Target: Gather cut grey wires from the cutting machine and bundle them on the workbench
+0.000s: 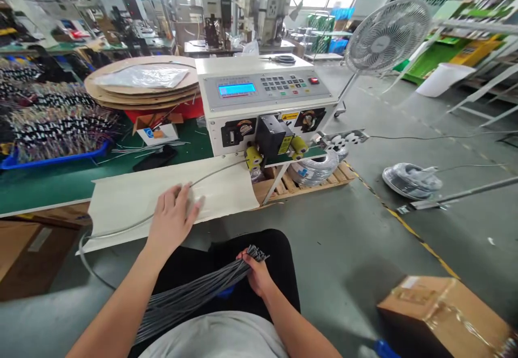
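My left hand (172, 215) lies palm down with its fingers stretched out over the cream chute (121, 198). A single grey cable (218, 172) runs from the wire-cutting machine (269, 96) along the chute, passes under or beside these fingers, and droops over the chute's left end. Low over my lap, my right hand (259, 277) is closed around one end of a bundle of cut grey cables (194, 296). The bundle's tips stick out past my thumb, and its other end goes behind my left forearm.
Round boards (140, 85) and a blue tray (56, 162) of wire harnesses occupy the green bench at left. Cable coils (313, 169) sit on a pallet beneath the machine. A floor fan (384, 36), another coil (410, 180) and a carton (441, 315) stand to the right.
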{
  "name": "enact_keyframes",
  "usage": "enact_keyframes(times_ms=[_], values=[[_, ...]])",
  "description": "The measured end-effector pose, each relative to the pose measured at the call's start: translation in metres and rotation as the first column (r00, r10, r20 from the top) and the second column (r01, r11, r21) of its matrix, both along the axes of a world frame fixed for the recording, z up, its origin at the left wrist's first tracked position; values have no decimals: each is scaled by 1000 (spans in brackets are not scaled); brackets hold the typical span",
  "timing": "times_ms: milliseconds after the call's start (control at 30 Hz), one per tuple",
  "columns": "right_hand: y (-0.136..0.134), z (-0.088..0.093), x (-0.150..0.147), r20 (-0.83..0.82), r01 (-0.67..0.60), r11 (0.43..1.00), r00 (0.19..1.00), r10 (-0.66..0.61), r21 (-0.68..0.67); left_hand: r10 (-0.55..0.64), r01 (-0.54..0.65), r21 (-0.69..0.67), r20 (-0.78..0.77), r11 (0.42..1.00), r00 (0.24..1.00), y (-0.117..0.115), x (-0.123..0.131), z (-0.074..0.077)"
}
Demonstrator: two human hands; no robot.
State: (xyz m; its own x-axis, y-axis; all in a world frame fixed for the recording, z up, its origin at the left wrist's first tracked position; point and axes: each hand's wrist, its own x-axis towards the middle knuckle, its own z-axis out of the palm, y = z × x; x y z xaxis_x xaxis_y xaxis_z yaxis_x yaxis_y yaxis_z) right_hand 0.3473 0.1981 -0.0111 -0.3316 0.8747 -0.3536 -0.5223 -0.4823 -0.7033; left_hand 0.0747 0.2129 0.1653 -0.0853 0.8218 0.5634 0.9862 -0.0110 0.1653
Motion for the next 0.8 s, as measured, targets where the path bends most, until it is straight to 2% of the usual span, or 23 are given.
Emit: enact_keyframes(times_ms=[200, 267, 367, 467, 600, 700, 800], values=[[0, 5, 0, 15, 1, 1000, 1000, -1, 0, 32, -37, -116, -44, 993, 999, -39, -24, -12], [1, 4, 0, 4, -1, 1000, 1000, 1, -16, 10, -20, -132, -71, 991, 997, -52, -35, -13], [1, 1, 0, -4, 1, 999, 1000, -1, -46, -67, 66, -12, -101, 998, 993, -73, -46, -14], [1, 0, 0, -3, 7, 998, 1000, -7, -63, -165, 176, 70, -145, 982, 976, -102, -41, -20], [-1, 1, -2, -4, 17, 997, 1000, -17, -69, -281, 276, -51, -155, 960, 947, -143, -10, -46], [-3, -1, -3, -15, 41, 998, 999, -42, -48, -299, 282, -174, -84, 944, 951, -167, 16, -76], [-5, -5, -5, -43, 88, 996, 995, -90, -33, -282, 270, -280, -4, 921, 959, -178, 31, -100]])
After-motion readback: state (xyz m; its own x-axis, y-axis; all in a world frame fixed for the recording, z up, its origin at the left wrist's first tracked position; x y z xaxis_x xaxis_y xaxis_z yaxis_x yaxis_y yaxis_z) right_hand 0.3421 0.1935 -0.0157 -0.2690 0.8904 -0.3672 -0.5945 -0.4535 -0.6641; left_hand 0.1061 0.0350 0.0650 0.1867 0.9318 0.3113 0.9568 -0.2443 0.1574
